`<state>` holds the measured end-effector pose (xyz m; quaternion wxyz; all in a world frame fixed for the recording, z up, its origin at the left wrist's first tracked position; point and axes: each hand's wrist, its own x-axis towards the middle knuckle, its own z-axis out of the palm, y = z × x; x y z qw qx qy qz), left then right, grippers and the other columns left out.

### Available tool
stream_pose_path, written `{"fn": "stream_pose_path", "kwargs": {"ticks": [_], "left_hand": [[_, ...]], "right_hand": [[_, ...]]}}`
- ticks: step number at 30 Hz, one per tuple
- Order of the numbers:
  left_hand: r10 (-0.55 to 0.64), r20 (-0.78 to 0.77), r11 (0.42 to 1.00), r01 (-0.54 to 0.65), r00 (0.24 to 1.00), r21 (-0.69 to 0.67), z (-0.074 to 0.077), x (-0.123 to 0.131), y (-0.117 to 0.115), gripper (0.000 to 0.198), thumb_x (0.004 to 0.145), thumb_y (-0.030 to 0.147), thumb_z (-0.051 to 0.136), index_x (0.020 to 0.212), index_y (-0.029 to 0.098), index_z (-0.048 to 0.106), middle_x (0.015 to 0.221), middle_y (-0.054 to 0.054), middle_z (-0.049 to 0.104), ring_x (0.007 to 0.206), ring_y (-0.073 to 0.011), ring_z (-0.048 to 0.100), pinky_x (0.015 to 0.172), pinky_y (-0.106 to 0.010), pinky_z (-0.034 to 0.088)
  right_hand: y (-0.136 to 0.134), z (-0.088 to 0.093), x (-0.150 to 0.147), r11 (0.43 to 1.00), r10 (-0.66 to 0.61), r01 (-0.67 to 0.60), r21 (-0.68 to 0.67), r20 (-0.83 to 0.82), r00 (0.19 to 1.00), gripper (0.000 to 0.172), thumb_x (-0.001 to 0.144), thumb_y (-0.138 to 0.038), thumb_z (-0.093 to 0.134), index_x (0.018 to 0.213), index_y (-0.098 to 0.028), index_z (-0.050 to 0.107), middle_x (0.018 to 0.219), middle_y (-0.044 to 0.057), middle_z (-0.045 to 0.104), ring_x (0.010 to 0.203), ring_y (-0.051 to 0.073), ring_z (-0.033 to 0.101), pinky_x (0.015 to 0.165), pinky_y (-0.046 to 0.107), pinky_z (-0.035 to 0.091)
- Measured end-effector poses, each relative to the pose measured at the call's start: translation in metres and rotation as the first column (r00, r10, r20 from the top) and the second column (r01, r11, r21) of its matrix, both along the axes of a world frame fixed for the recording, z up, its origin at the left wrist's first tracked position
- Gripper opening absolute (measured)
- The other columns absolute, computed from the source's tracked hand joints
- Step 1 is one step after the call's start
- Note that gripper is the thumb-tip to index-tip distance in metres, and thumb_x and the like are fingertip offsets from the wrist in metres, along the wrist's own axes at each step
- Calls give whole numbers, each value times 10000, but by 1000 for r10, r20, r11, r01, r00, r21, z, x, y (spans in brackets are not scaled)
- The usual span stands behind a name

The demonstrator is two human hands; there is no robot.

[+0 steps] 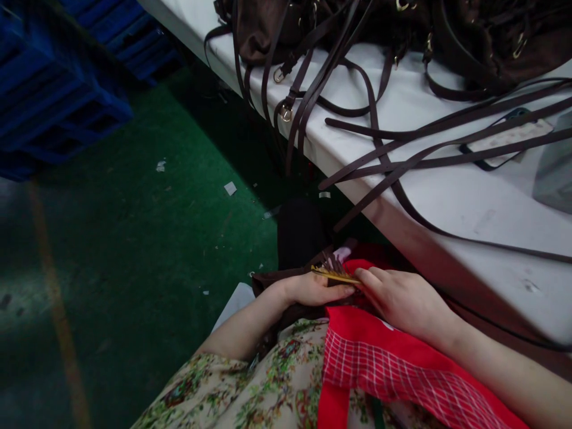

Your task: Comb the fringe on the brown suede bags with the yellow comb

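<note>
Low over my lap, my left hand [318,289] and my right hand [400,298] are close together. A thin yellow strip [335,275], its exact kind unclear, runs between them. The curled fingers of my right hand grip its right end. My left hand is closed just below it, thumb pointing right, and whatever lies in its fingers is hidden. Dark narrow pieces fan out just above the strip, too blurred to name. Dark brown material [270,280] lies across my lap beside the left wrist.
A white table [451,202] carries dark brown bags [263,30] and long straps [402,164], several hanging over its edge. Under the straps is a phone [500,143]. Blue pallets [58,89] stand at the left. Paper scraps [230,189] litter the green floor [147,238].
</note>
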<state>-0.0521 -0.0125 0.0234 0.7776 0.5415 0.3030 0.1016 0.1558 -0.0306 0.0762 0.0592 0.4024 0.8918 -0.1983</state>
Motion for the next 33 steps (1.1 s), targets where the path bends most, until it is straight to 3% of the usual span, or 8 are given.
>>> {"fn": "stream_pose_path", "kwargs": {"ticks": [4, 7, 14, 19, 24, 28, 31, 33], "left_hand": [[-85, 12, 986, 82, 996, 146, 7, 2, 2, 258, 916, 365, 445, 859, 161, 592, 809, -19, 596, 749, -134, 529, 790, -262, 450], [-82, 63, 990, 74, 995, 116, 12, 4, 2, 352, 938, 408, 382, 711, 168, 503, 640, 10, 472, 586, -109, 412, 637, -245, 420], [34, 133, 997, -43, 991, 69, 15, 5, 0, 456, 920, 516, 343, 636, 178, 458, 607, -2, 432, 566, -117, 370, 603, -269, 385], [36, 63, 977, -49, 997, 206, 13, 7, 0, 475, 939, 474, 291, 602, 185, 461, 602, -28, 484, 616, -147, 455, 703, -291, 431], [108, -16, 902, -91, 994, 422, 14, 24, -3, 312, 892, 378, 446, 655, 199, 542, 674, -58, 557, 800, -215, 532, 865, -325, 410], [23, 13, 952, -26, 1000, 304, 7, 33, -9, 329, 811, 364, 586, 542, 202, 489, 528, -19, 490, 579, -163, 469, 673, -294, 409], [239, 50, 967, -242, 970, 83, -2, 22, 0, 410, 876, 463, 467, 587, 178, 524, 510, -19, 518, 510, -134, 461, 600, -279, 401], [430, 84, 903, -427, 899, -56, -7, 9, 12, 476, 883, 533, 419, 624, 154, 546, 556, -41, 569, 538, -139, 514, 605, -275, 419]], "right_hand": [[6, -2, 2, 997, -13, 14, -81, 10, 1000, 143, 943, -275, 422, 868, -204, 520, 700, -2, 617, 596, 160, 603, 528, 278, 307], [10, -14, 2, 990, -42, 46, -135, 27, 999, 217, 972, -307, 363, 891, -205, 536, 732, 13, 652, 611, 153, 611, 542, 265, 316], [18, -48, 1, 959, -161, 188, -214, 141, 977, 319, 990, -372, 289, 1016, -201, 556, 850, 57, 700, 700, 181, 653, 559, 262, 357], [22, -52, -7, 930, -222, 268, -252, 196, 955, 360, 993, -373, 249, 1153, -211, 527, 865, 70, 704, 739, 203, 665, 579, 270, 385], [20, -61, -14, 917, -253, 298, -264, 192, 948, 346, 955, -365, 356, 1209, -185, 507, 861, 86, 697, 734, 211, 662, 587, 271, 395], [25, -79, -6, 863, -330, 378, -334, 192, 924, 357, 965, -341, 307, 995, -160, 614, 811, 91, 690, 713, 193, 651, 596, 265, 397], [31, -86, 8, 849, -396, 427, -311, 160, 904, 402, 975, -352, 271, 906, -161, 618, 807, 84, 687, 746, 181, 647, 644, 261, 413], [34, -84, 18, 813, -501, 491, -314, 53, 864, 409, 968, -400, 289, 875, -164, 611, 793, 77, 682, 742, 189, 641, 670, 281, 433]]}}
